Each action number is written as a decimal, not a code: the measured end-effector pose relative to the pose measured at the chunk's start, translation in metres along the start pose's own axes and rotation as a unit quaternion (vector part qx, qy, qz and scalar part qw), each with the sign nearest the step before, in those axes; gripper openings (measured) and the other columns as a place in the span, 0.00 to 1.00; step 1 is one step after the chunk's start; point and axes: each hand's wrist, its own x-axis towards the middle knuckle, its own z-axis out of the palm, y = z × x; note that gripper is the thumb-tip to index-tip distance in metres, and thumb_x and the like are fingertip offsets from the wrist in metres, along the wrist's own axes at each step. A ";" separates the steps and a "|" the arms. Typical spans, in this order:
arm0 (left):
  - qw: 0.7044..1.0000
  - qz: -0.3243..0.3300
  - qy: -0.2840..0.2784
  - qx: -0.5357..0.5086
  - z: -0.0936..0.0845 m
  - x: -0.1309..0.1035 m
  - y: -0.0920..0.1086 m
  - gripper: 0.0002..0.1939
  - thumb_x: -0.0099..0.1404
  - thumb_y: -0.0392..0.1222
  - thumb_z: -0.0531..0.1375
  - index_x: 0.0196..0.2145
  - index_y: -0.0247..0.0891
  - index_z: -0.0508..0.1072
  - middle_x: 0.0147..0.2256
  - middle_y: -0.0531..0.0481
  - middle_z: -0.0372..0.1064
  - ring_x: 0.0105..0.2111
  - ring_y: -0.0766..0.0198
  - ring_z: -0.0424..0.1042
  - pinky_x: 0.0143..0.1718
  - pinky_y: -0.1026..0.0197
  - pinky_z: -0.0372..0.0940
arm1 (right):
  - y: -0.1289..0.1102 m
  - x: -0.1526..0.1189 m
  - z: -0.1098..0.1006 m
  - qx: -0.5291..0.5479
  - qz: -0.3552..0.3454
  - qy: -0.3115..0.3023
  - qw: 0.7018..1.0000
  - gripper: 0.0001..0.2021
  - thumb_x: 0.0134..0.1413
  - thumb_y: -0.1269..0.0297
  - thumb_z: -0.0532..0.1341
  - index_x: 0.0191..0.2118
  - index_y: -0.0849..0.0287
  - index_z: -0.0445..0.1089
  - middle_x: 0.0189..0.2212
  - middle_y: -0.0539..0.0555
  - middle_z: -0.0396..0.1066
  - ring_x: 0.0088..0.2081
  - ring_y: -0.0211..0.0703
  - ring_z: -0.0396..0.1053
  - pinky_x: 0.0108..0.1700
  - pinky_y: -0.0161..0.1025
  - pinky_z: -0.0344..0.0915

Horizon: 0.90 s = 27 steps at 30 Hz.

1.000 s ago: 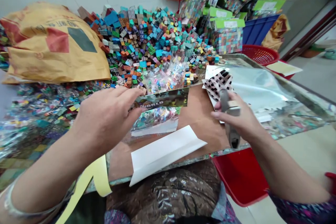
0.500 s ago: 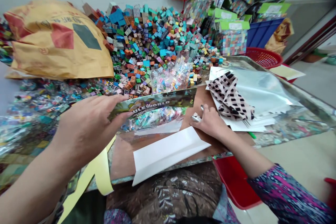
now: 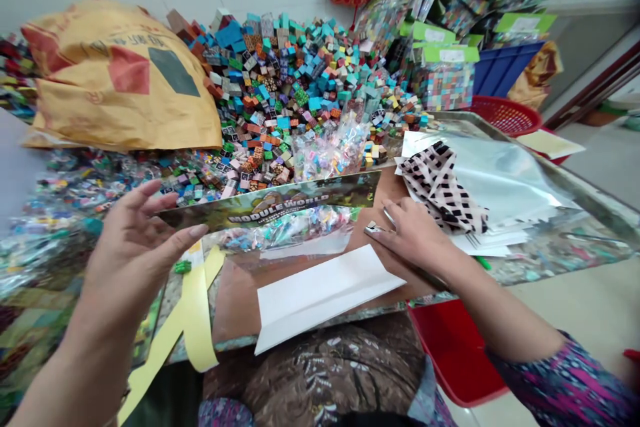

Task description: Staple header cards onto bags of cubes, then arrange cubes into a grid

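Cluttered desk (image 3: 593, 243), heap of small multicoloured printed blocks (image 3: 300, 80) at 12 o'clock, crumpled yellow sack (image 3: 125, 100) at 10. Centre: long dark printed "MODULE WORLD" card strip (image 3: 280, 208) along top of clear plastic bag of small coloured pieces (image 3: 300, 227). Left hand (image 3: 123, 247) released, fingers spread at strip's 9 o'clock end. Right hand (image 3: 417, 233), towards 4, curled round silver metal stapler (image 3: 373, 228), mostly hidden. Folded white card (image 3: 325, 290) at 6.
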 end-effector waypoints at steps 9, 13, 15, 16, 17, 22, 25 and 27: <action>0.887 -0.190 -0.101 -0.408 0.060 -0.015 -0.027 0.32 0.37 0.43 0.77 0.40 0.38 0.72 0.42 0.45 0.77 0.45 0.53 0.74 0.47 0.57 0.70 | -0.058 0.011 -0.012 0.547 -0.047 -0.189 0.814 0.23 0.36 0.57 0.72 0.40 0.61 0.71 0.36 0.56 0.75 0.37 0.45 0.71 0.42 0.44 0.68; 0.876 -0.185 -0.125 -0.427 0.069 -0.019 -0.028 0.32 0.36 0.41 0.77 0.40 0.38 0.72 0.38 0.47 0.78 0.40 0.55 0.76 0.44 0.57 0.70 | -0.066 0.021 0.005 0.595 -0.032 -0.188 0.781 0.16 0.33 0.59 0.72 0.30 0.60 0.72 0.30 0.53 0.74 0.33 0.41 0.69 0.41 0.43 0.67; 0.878 -0.173 -0.125 -0.429 0.070 -0.020 -0.029 0.27 0.40 0.44 0.76 0.38 0.38 0.73 0.36 0.47 0.78 0.38 0.55 0.77 0.43 0.57 0.70 | -0.067 0.023 0.008 0.591 -0.031 -0.182 0.785 0.15 0.32 0.60 0.72 0.29 0.60 0.72 0.30 0.52 0.74 0.33 0.41 0.69 0.41 0.43 0.67; 0.880 -0.166 -0.122 -0.427 0.069 -0.020 -0.031 0.26 0.41 0.45 0.76 0.37 0.37 0.73 0.36 0.47 0.78 0.38 0.55 0.77 0.43 0.57 0.71 | -0.068 0.024 0.008 0.589 -0.031 -0.181 0.787 0.14 0.32 0.60 0.72 0.28 0.60 0.72 0.29 0.52 0.74 0.33 0.41 0.68 0.41 0.43 0.67; 0.883 -0.163 -0.118 -0.423 0.069 -0.021 -0.032 0.25 0.42 0.45 0.75 0.37 0.37 0.74 0.35 0.47 0.78 0.37 0.55 0.76 0.42 0.56 0.71 | -0.069 0.024 0.008 0.586 -0.031 -0.180 0.790 0.13 0.32 0.61 0.71 0.28 0.60 0.72 0.29 0.52 0.74 0.33 0.41 0.68 0.41 0.43 0.67; 0.891 -0.164 -0.103 -0.410 0.069 -0.022 -0.035 0.26 0.42 0.46 0.75 0.38 0.37 0.74 0.36 0.46 0.78 0.38 0.54 0.76 0.43 0.56 0.71 | -0.075 0.022 0.002 0.570 -0.038 -0.179 0.801 0.13 0.35 0.62 0.72 0.29 0.61 0.74 0.30 0.53 0.75 0.34 0.42 0.70 0.40 0.43 0.69; 0.894 -0.157 -0.103 -0.406 0.068 -0.026 -0.036 0.26 0.43 0.46 0.75 0.39 0.37 0.73 0.38 0.46 0.77 0.40 0.54 0.76 0.44 0.55 0.70 | -0.076 0.021 0.002 0.560 -0.049 -0.179 0.808 0.13 0.37 0.60 0.71 0.30 0.61 0.74 0.31 0.54 0.76 0.35 0.44 0.72 0.41 0.44 0.69; 0.904 -0.153 -0.063 -0.395 0.062 -0.033 -0.040 0.27 0.45 0.46 0.74 0.42 0.39 0.73 0.41 0.46 0.76 0.42 0.56 0.75 0.45 0.56 0.70 | -0.074 0.020 0.004 0.533 -0.057 -0.163 0.828 0.12 0.40 0.59 0.69 0.32 0.61 0.75 0.32 0.55 0.77 0.36 0.46 0.73 0.41 0.44 0.69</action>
